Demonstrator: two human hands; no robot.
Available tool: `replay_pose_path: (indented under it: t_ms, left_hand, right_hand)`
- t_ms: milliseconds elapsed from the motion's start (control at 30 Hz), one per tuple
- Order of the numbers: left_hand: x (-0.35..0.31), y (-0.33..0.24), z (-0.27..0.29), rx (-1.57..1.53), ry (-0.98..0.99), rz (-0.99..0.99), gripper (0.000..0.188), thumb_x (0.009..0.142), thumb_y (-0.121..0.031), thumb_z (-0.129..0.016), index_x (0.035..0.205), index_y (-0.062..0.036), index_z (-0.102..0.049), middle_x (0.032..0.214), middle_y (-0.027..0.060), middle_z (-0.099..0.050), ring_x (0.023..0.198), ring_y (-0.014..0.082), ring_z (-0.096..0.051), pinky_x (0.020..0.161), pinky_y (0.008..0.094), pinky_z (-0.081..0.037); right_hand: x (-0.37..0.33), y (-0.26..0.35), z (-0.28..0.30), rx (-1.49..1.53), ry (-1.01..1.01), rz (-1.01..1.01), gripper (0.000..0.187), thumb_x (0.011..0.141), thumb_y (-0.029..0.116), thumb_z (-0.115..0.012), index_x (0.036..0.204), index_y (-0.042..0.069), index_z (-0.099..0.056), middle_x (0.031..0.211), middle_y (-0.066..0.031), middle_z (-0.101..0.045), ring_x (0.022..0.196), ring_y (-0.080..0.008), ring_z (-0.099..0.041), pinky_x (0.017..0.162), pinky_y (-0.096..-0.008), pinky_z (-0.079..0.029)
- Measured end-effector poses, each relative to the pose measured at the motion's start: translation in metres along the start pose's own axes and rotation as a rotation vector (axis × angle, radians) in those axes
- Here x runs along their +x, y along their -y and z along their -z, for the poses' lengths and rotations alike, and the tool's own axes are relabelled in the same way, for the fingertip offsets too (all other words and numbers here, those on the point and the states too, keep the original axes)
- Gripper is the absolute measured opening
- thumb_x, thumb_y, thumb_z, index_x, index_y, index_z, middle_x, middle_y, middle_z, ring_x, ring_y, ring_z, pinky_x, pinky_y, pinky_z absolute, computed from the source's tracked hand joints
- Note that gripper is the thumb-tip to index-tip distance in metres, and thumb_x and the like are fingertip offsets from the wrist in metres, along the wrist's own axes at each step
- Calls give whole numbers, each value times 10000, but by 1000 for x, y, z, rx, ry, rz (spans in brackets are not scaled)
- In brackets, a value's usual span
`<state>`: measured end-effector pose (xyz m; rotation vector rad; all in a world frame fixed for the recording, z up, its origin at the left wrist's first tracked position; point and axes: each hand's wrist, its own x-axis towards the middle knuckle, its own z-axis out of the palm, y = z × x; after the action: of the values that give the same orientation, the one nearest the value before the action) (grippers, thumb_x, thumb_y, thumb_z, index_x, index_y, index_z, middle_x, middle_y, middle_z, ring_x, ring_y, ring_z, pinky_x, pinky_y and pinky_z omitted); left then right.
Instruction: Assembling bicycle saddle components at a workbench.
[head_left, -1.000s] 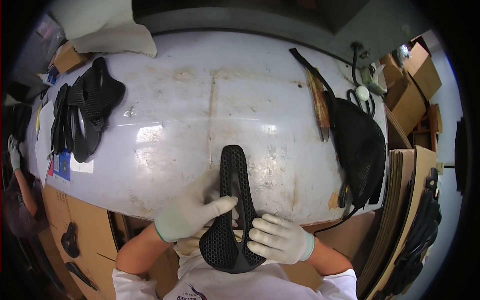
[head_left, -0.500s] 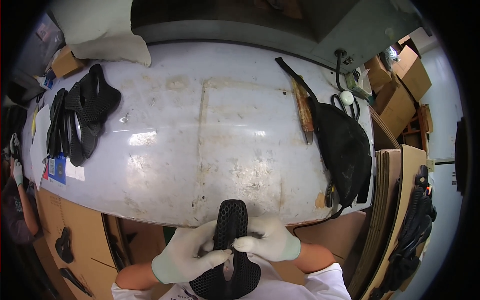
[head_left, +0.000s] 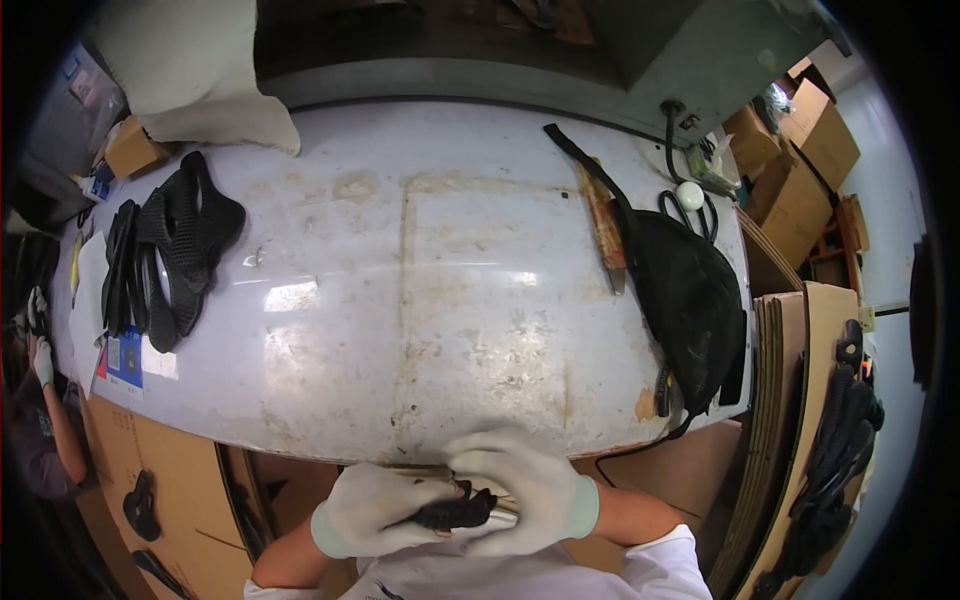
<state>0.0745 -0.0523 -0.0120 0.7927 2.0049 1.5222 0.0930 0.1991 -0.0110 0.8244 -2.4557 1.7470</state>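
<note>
A black, honeycomb-textured bicycle saddle pad point(head_left: 455, 513) is held in front of my body, just off the table's near edge. It is tilted so that mostly one dark end shows, and the rest is hidden by my gloves. My left hand point(head_left: 375, 510), in a white glove, closes on its left side. My right hand point(head_left: 528, 490), gloved too, curves round the other side, its fingers bent over the top and slightly blurred. A pale, shiny strip shows between the pad and my right palm; I cannot tell what it is.
Several similar black pads point(head_left: 190, 235) lie at the table's point(head_left: 340, 330) left. A black bag point(head_left: 685, 305) and a rust-brown blade-like tool point(head_left: 607, 240) lie at the right. Cardboard panels point(head_left: 830, 400) stand beyond the right edge. A co-worker's arm point(head_left: 65, 435) shows at far left.
The pad has gone from upright, its honeycomb face showing, to tipped nearly end-on. My right hand has shifted from a thumb pinch to a curl over the top.
</note>
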Motion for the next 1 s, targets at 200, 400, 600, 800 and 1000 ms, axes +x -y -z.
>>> replay_pose_path:
  t_ms: [200,400,600,800,1000]
  left_hand:
    - [-9,5,-10,181,87,-348,352,897,-277,-794,1161,-47,-758,645,53,-608,558,231,-620,531,337,-497]
    - [-8,10,-7,141,91,-455,345,872,-256,-807,1130,-32,-763,612,21,-544,514,192,-559,479,327,-433]
    - [-11,5,-10,267,19,-426,355,843,-338,-795,1056,-54,-780,579,-9,-465,478,181,-507,460,321,-389]
    - [-16,18,-25,314,-315,-540,340,736,-303,-802,949,-40,-779,574,-28,-433,444,153,-466,421,309,-310]
    - [-21,6,-18,401,-233,-470,315,651,-217,-759,929,-72,-786,576,-38,-425,461,138,-473,431,293,-318]
  right_hand:
    - [8,21,5,-3,133,94,459,807,509,-836,776,95,-641,665,-41,-536,533,-240,-535,501,-368,-387]
    - [7,20,-3,50,172,121,455,861,506,-774,694,116,-610,582,-27,-464,468,-221,-469,469,-368,-355]
    - [5,20,-12,31,109,164,495,832,463,-828,653,118,-522,619,-27,-430,486,-224,-454,461,-364,-329]
    - [2,19,-27,127,74,107,479,847,525,-787,701,120,-577,623,-26,-473,478,-213,-480,456,-348,-355]
    - [-1,22,-29,47,159,132,483,873,533,-757,699,126,-562,614,-32,-450,454,-206,-458,444,-359,-341]
